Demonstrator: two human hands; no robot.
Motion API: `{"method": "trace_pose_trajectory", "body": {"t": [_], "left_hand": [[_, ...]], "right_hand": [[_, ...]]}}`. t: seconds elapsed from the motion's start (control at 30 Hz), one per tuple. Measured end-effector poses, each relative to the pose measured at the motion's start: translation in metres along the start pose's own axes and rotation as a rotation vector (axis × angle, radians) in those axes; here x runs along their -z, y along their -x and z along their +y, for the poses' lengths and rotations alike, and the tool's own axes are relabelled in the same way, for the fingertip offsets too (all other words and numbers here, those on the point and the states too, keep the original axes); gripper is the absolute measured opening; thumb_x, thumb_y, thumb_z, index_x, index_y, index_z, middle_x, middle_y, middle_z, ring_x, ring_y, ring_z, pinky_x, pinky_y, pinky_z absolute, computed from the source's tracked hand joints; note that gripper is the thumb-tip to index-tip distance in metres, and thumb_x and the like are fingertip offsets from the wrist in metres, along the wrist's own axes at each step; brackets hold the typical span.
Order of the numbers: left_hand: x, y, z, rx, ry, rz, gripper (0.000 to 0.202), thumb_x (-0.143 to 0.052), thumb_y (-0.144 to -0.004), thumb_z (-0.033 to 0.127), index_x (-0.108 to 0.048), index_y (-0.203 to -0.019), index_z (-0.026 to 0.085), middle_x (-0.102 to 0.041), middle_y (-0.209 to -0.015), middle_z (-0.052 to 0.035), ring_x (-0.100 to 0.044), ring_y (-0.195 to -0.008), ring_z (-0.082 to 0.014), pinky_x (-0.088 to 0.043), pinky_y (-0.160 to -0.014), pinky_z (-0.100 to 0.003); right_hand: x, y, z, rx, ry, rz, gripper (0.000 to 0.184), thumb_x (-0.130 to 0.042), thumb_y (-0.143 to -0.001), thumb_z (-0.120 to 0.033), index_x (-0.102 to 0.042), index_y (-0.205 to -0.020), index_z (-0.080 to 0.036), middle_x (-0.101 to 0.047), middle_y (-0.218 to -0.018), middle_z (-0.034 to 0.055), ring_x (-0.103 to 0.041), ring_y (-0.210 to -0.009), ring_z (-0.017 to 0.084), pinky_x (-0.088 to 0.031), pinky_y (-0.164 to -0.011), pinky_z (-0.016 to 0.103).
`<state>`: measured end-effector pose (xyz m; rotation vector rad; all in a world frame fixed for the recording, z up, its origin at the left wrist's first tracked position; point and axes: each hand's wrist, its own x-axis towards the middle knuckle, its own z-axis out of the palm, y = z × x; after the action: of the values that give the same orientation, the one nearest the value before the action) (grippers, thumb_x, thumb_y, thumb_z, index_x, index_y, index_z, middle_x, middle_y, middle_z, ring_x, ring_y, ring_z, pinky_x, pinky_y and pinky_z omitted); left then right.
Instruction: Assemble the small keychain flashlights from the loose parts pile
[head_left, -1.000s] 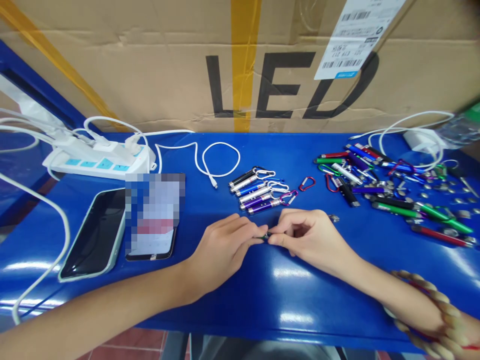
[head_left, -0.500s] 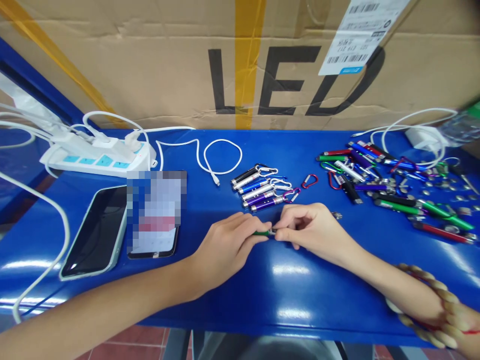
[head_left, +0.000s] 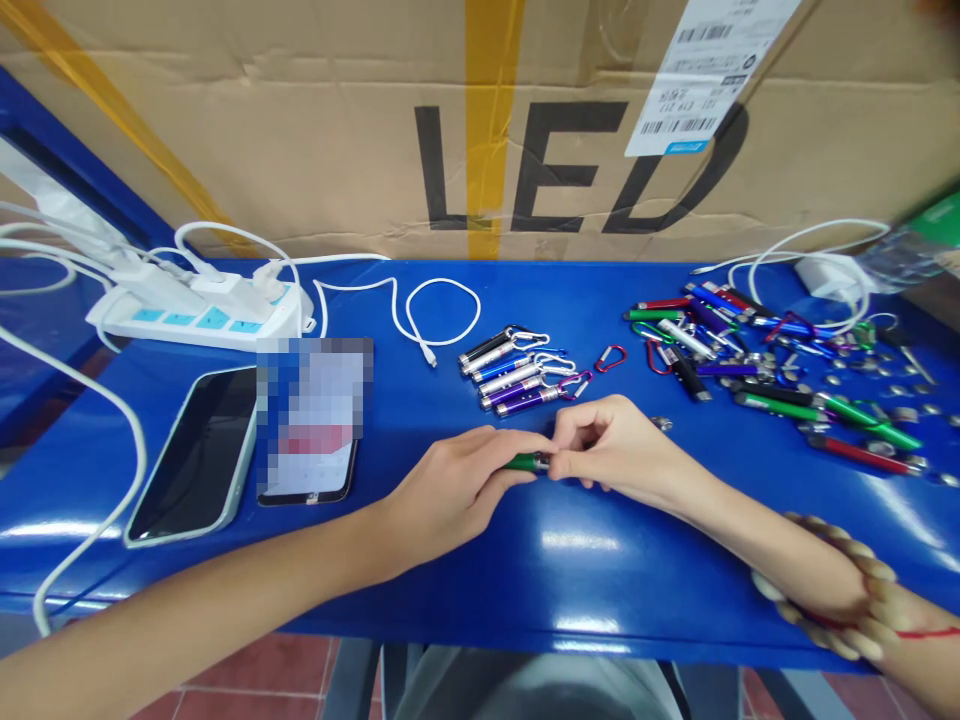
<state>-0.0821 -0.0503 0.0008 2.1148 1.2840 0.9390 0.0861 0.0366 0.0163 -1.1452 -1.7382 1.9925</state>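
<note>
Between my two hands is a small green keychain flashlight (head_left: 519,462) with a silver end, held just above the blue table. My left hand (head_left: 446,490) wraps its fingers and thumb round the green body. At the silver end, the thumb and fingertips of my right hand (head_left: 611,440) are pinched; they cover the tip, so its details are hidden. Just beyond my hands lies a row of several keychain flashlights (head_left: 517,385) in black, silver, blue and purple, with carabiner clips attached. A loose red carabiner (head_left: 616,348) rests to the right of that row.
Loose flashlight tubes (head_left: 784,405), clips and small round metal parts are scattered at the right. Two phones, one dark (head_left: 195,440) and one lit (head_left: 315,470), lie at the left near a power strip (head_left: 289,328). A large cardboard box (head_left: 337,130) stands behind the table.
The view has shifted slightly. My left index finger now reaches further along the flashlight to my right fingertips, and more of the green body shows beneath it.
</note>
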Motion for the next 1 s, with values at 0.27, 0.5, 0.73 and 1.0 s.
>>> {"method": "trace_pose_trajectory", "body": {"t": [0.27,0.5,0.73,1.0], "left_hand": [[0.0002,0.0007,-0.0023,-0.071,-0.086,-0.001,0.023,-0.042,-0.093,0.013,-0.059,-0.108,0.019,-0.066,-0.083,-0.0007,-0.056,-0.072,-0.0133,-0.047,-0.069,-0.024],[-0.001,0.0016,-0.0019,-0.093,-0.164,-0.04,0.023,-0.039,-0.094,0.014,-0.056,-0.109,0.018,-0.068,-0.086,-0.0008,-0.057,-0.071,-0.0138,-0.046,-0.07,-0.026],[0.0017,0.0001,0.0015,-0.09,-0.149,-0.023,0.024,-0.038,-0.094,0.016,-0.057,-0.107,0.018,-0.065,-0.078,-0.0016,-0.056,-0.069,-0.0141,-0.047,-0.066,-0.025],[0.0021,-0.0007,0.0045,-0.046,-0.133,0.049,0.021,-0.038,-0.093,0.015,-0.057,-0.103,0.014,-0.065,-0.08,-0.0044,-0.06,-0.071,-0.0151,-0.049,-0.065,-0.025]], "right_hand": [[-0.0002,0.0013,0.0018,-0.003,0.089,0.015,0.027,-0.082,-0.046,-0.027,-0.06,-0.05,-0.013,-0.049,-0.037,-0.0066,-0.04,-0.035,0.002,-0.027,-0.034,0.015],[0.0018,0.0025,0.0058,0.026,0.202,-0.016,0.029,-0.08,-0.051,-0.032,-0.058,-0.05,-0.013,-0.05,-0.041,-0.0056,-0.04,-0.039,0.003,-0.028,-0.038,0.017],[0.0032,0.0034,0.0056,0.096,0.196,-0.041,0.029,-0.077,-0.058,-0.032,-0.056,-0.052,-0.013,-0.049,-0.045,-0.0057,-0.039,-0.044,0.003,-0.03,-0.041,0.017],[0.0011,0.0051,0.0055,0.215,0.184,0.006,0.026,-0.077,-0.061,-0.035,-0.062,-0.065,-0.014,-0.052,-0.05,-0.0047,-0.043,-0.043,0.004,-0.034,-0.04,0.017]]}}
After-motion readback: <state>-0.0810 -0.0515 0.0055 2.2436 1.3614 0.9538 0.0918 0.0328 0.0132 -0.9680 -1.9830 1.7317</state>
